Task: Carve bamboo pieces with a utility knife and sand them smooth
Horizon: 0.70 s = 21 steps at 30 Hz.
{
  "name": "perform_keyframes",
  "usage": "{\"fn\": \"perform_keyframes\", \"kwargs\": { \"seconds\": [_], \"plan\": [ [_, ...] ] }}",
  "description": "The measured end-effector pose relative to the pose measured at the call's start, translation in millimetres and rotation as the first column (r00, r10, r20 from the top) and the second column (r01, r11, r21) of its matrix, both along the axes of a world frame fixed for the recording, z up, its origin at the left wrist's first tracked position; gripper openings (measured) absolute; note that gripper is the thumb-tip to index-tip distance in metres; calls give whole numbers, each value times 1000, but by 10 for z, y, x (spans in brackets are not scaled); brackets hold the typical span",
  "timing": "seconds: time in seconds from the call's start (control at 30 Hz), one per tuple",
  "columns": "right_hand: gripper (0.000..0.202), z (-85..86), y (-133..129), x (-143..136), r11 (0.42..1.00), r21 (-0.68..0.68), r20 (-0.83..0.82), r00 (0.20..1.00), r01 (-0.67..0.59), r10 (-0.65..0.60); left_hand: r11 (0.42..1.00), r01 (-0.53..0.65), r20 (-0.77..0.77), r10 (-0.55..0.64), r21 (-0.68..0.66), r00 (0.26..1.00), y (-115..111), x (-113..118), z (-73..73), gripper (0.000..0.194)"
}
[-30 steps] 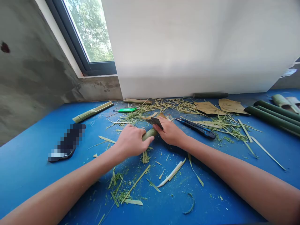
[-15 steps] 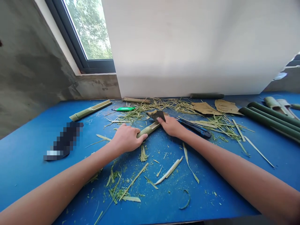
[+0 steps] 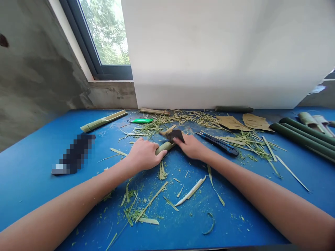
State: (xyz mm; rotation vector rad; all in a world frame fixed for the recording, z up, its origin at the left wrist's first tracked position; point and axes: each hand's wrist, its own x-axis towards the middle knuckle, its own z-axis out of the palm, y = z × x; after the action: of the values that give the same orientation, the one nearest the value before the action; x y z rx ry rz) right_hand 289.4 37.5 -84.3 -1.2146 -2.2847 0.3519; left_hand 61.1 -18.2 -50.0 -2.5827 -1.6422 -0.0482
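Note:
My left hand is wrapped round the near end of a pale green bamboo piece and holds it down on the blue table. My right hand grips a dark, folded piece of sandpaper, brown on its other side, which lies over the bamboo's far end and hides it. Bamboo shavings lie around both hands. Right of my right hand rests a black and blue utility knife, touched by neither hand.
Behind are a green knife, a cut bamboo piece and brown sandpaper sheets. Dark green bamboo lengths lie at right. A pixelated dark object is at left. A white board stands at the back.
My right hand and the sandpaper have moved slightly nearer my left hand along the bamboo, covering its hollow part. My left hand keeps its hold. The whole view has shifted a little.

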Motion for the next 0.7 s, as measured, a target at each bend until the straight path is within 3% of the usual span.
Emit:
{"fn": "perform_keyframes", "kwargs": {
  "seconds": [0.1,0.23,0.37,0.53,0.7],
  "plan": [
    [39,17,-5,8,998,12,27,998,53,-54,1000,-11,-4,11,-10,1000,3,-1,10,61],
    [33,60,-63,-9,986,70,99,985,-152,145,997,-25,-9,24,-69,1000,55,-28,39,63],
    [38,125,-81,29,994,113,195,981,-3,-19,990,-50,-3,50,-134,999,90,-49,68,70],
    [36,172,-109,68,992,100,190,980,-82,62,988,-48,-63,39,-148,997,105,-65,110,70],
    [36,182,-62,120,992,89,151,983,88,-101,994,-50,-85,41,-102,995,222,-206,102,69]
  ]
}}
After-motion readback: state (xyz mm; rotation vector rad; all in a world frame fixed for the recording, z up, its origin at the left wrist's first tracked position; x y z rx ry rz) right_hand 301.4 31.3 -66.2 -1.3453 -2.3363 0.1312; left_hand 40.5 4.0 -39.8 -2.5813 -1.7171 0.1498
